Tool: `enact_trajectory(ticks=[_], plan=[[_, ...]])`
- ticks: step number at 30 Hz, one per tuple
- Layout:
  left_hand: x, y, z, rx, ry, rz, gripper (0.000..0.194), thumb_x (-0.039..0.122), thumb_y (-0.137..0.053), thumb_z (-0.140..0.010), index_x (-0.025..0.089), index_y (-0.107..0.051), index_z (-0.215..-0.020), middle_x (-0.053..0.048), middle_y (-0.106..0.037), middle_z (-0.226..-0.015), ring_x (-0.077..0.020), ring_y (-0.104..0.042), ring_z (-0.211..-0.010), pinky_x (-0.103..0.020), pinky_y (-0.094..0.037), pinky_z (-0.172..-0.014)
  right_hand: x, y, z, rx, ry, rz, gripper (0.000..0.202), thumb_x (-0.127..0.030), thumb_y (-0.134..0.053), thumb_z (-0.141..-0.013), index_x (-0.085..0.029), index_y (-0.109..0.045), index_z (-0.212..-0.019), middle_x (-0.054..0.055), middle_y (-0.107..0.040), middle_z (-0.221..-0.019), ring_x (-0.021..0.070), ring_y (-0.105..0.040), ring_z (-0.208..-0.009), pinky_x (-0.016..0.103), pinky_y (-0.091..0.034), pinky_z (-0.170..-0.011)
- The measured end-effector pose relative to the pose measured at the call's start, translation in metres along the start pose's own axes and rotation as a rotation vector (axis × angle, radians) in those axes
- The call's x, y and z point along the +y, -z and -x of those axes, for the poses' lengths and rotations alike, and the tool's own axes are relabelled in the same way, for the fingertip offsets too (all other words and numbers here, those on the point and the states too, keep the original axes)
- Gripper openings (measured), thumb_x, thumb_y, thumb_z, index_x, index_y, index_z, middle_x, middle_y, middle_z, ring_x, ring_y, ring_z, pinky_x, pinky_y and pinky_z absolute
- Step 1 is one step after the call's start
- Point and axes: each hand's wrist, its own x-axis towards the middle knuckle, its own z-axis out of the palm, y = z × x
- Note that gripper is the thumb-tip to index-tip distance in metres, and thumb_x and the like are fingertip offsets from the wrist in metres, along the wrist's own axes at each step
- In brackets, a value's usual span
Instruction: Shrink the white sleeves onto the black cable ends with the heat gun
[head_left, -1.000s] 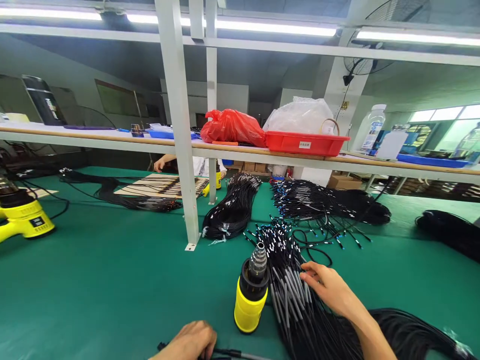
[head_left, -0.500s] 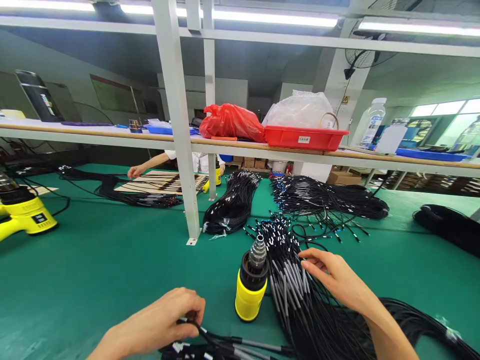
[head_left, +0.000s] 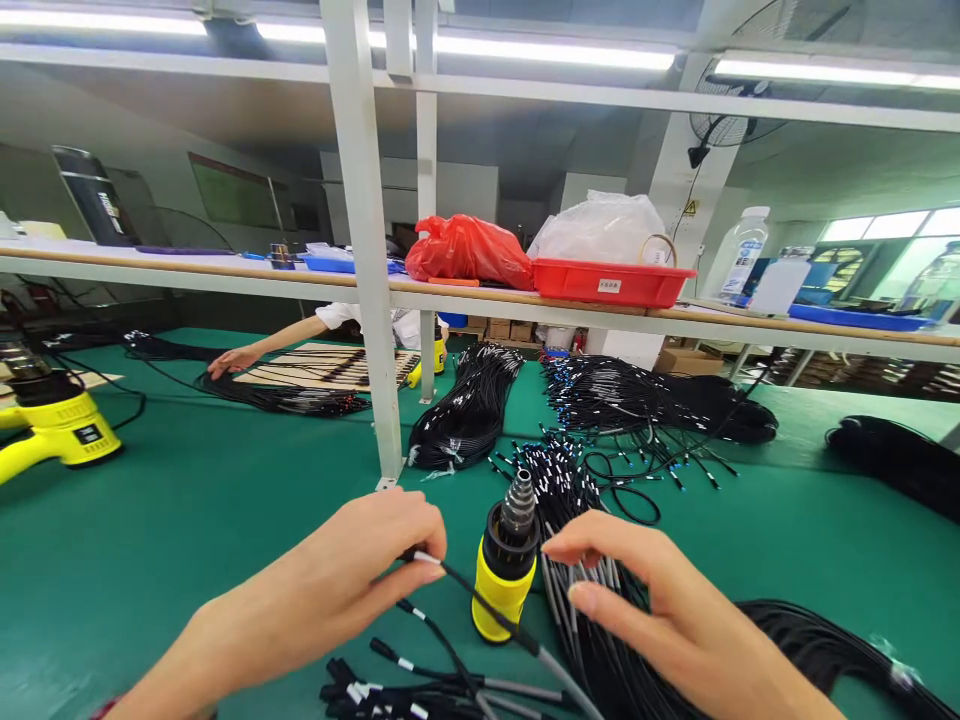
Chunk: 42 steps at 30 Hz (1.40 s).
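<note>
Between thumb and fingers, my left hand [head_left: 352,560] pinches the end of a black cable [head_left: 487,607]. A white band shows by the thumb, and a grey sleeve sits farther down the cable. My right hand [head_left: 645,590] is open, thumb and fingers apart, over a bundle of black cables [head_left: 577,590] with grey sleeves. Between the hands stands a yellow heat gun [head_left: 501,590], its metal nozzle pointing up. Below my left hand lie several loose cable ends [head_left: 367,690] with black connectors and white bands.
Another heat gun [head_left: 64,430] stands at the left. More cable bundles [head_left: 469,405] lie across the green table [head_left: 247,520]. A shelf post [head_left: 367,250] rises ahead, and the shelf holds a red tray [head_left: 615,283]. A co-worker's hand [head_left: 236,360] reaches over cables at the far left.
My left hand has risen and moved right, lifting a cable end off the lower pile. My right hand has come slightly left and lower. The co-worker's hand has shifted left.
</note>
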Motion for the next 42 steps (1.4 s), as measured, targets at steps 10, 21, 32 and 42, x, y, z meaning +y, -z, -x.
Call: enact_trajectory(ticks=[10,21,32,42], plan=[[0.035,-0.007,-0.040,0.203,-0.218,-0.085,0.016,0.034,-0.047,-0.098,0.023,-0.057,-0.091,0.001,-0.061,-0.087,-0.0161,-0.053,-0.081,-0.027,-0.040,-0.077,-0.031,-0.014,-0.028,0.005,0.015,-0.063,0.018,-0.032,-0.041,-0.101,-0.023,-0.051,-0.090,-0.002,-0.055,-0.081,0.0136,-0.049,-0.072,0.024,-0.040,-0.065],[0.017,-0.014,-0.056,0.275,-0.038,0.012,0.029,0.036,-0.044,-0.098,0.019,-0.052,-0.076,0.004,-0.053,-0.071,-0.0121,-0.045,-0.065,-0.025,-0.034,-0.060,-0.009,-0.005,-0.051,0.154,-0.023,0.017,0.025,-0.033,-0.047,-0.097,-0.020,-0.049,-0.076,-0.004,-0.048,-0.067,0.0123,-0.038,-0.059,0.024,-0.028,-0.053],[0.011,-0.021,-0.068,0.259,0.070,0.237,0.044,0.044,-0.034,-0.100,0.018,-0.055,-0.071,0.005,-0.049,-0.062,-0.0103,-0.042,-0.059,-0.023,-0.031,-0.056,0.001,-0.010,-0.062,0.215,-0.017,0.098,0.025,-0.033,-0.048,-0.095,-0.021,-0.045,-0.073,-0.003,-0.051,-0.068,0.0135,-0.042,-0.061,0.025,-0.031,-0.055],[0.000,-0.031,-0.082,0.270,0.117,0.280,0.049,0.048,-0.035,-0.098,0.018,-0.051,-0.064,0.004,-0.050,-0.060,-0.0119,-0.044,-0.059,-0.024,-0.032,-0.057,0.010,-0.011,-0.071,0.216,-0.025,0.154,0.024,-0.031,-0.048,-0.093,-0.022,-0.043,-0.071,-0.004,-0.049,-0.065,0.0132,-0.041,-0.060,0.026,-0.031,-0.055]])
